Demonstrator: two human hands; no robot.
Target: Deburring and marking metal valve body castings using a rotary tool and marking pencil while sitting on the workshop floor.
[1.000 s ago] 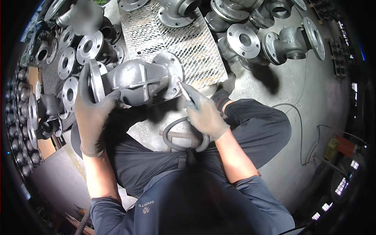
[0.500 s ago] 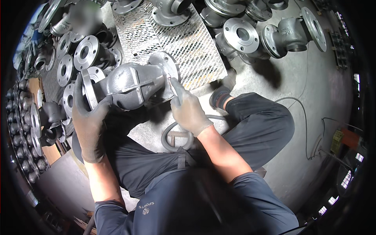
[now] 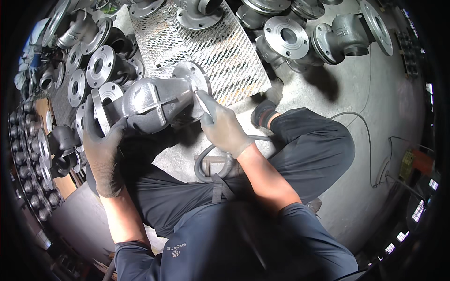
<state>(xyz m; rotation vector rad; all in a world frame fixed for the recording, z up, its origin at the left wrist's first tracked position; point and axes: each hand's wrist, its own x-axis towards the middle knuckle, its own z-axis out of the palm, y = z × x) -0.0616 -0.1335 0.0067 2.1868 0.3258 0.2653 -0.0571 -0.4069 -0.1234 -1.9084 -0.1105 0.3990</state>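
Note:
A grey cast-metal valve body with a flange at each end lies across in front of me, over my lap and beside a perforated metal plate. My left hand, in a worn grey work glove, grips its left flange, thumb on the near side and fingers behind. In my gloved right hand is a thin, pale, stick-like tool, held like a pen. Its tip meets the neck of the valve body just behind the right flange; the exact kind of tip is too small to tell.
The perforated metal plate lies beyond the valve body. Several flanged valve bodies crowd the left, and more, such as one with a round flange, stand at the far right. A hose curls between my legs; a thin cable crosses the floor.
The view has shifted slightly. The valve body and both hands appear a little further left, with the grips unchanged and the tool tip still at the neck by the right flange.

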